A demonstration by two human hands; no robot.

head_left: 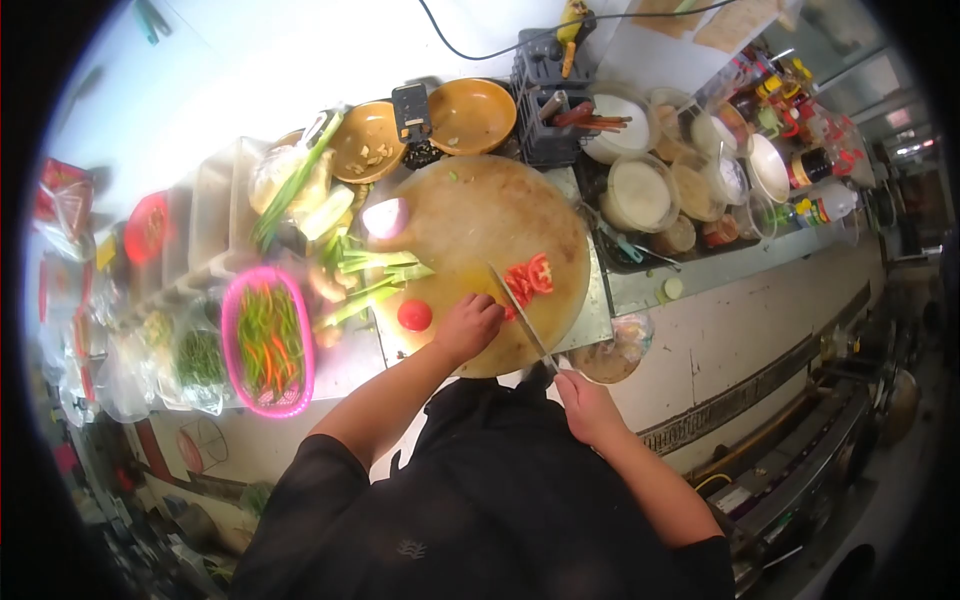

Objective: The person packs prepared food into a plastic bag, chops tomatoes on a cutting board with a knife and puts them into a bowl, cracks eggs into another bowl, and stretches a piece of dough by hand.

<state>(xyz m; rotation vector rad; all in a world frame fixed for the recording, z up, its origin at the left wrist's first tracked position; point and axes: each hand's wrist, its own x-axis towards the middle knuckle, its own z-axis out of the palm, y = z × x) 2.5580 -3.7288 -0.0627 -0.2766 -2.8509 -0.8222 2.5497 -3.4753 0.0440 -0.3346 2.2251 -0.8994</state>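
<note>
My right hand (588,408) is closed round the handle of a kitchen knife (525,322). The blade points away from me across a round cutting board (470,215). My left hand (472,328) rests on the board with curled fingers, pressed on a piece of tomato (510,313) that peeks out beside the blade and is mostly hidden. Right of the blade lies a pile of cut red tomato (531,278). A tomato half (414,315) sits left of my left hand. Farther back are a peeled onion half (386,218) and green stalks (385,268).
A pink basket (230,330) of green and red peppers stands at left. Two brown bowls (472,112) and a dark knife rack (545,100) line the back. Several tubs, including a white-filled tub (640,193), and bottles crowd the right. A plastic bag (625,340) hangs by the board.
</note>
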